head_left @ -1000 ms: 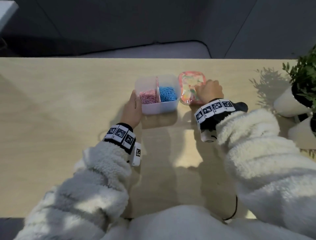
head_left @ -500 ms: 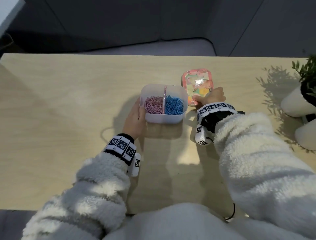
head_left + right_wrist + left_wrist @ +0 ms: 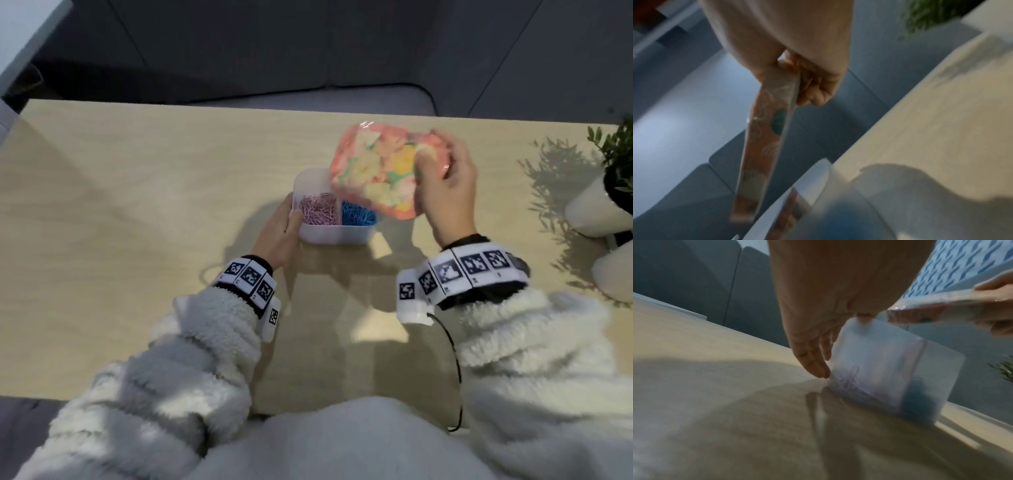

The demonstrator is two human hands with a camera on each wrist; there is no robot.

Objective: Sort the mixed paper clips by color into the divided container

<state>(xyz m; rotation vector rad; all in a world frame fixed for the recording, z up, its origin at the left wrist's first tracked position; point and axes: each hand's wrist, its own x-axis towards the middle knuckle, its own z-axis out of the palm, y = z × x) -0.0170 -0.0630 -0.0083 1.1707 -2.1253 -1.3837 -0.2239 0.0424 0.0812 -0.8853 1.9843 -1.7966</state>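
You've lifted the lid [image 3: 383, 171] off the desk [image 3: 137, 205] since a moment ago, when it lay flat just right of the container [image 3: 334, 234], and now it's up in the air, tilted, hanging over the container's far right corner. Your right hand [image 3: 445, 192] has it by its right edge, thumb on the patterned top and fingers [image 3: 816, 92] curled underneath, pinching it firmly. It's a pink lid with yellow, green and pale shapes; the wrist view shows it edge-on, a thin slab.

Your left hand [image 3: 279, 234] sits against the container's left wall, fingers [image 3: 813, 360] fairly straight and laid along the side, thumb at the rim, steadying rather than wrapping. The container stands on the desk, mid-desk, between your two hands. Pink paper clips [image 3: 317, 214] fill the left compartment, blue paper clips [image 3: 358, 216] the right one, partly hidden under the lid. Through the frosted wall the left wrist view shows both colours, blurred.

Off to the right, a plant [image 3: 616, 150] in a white pot [image 3: 589, 212], well apart from it all.
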